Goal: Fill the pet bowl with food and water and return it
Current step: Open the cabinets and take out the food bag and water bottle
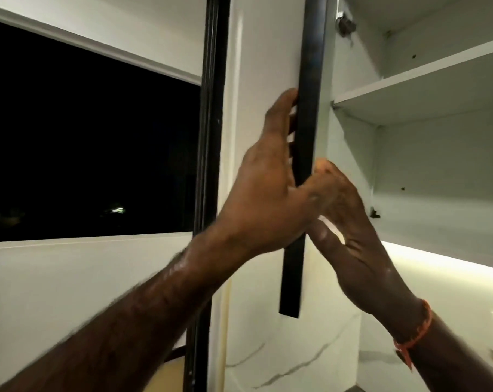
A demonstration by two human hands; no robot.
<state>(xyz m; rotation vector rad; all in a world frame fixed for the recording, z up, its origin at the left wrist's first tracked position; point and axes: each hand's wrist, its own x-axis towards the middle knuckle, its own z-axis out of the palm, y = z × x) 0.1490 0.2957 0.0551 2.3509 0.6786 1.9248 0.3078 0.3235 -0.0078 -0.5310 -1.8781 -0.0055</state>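
Note:
No pet bowl or food is in view. An upper cabinet door with a black edge strip (pixel 311 75) stands open, edge-on to me. My left hand (pixel 268 193) grips that black strip, fingers curled round its far side and thumb across the near side. My right hand (pixel 352 239) is raised just right of the strip with fingers straight, their tips touching the door's inner side beside my left thumb. An orange band is on my right wrist.
The open cabinet shows bare white shelves (pixel 409 86) with nothing on them. A dark window (pixel 84 137) with a black frame fills the left. A lit strip (pixel 451 258) glows under the cabinet above a white marble backsplash (pixel 282 363).

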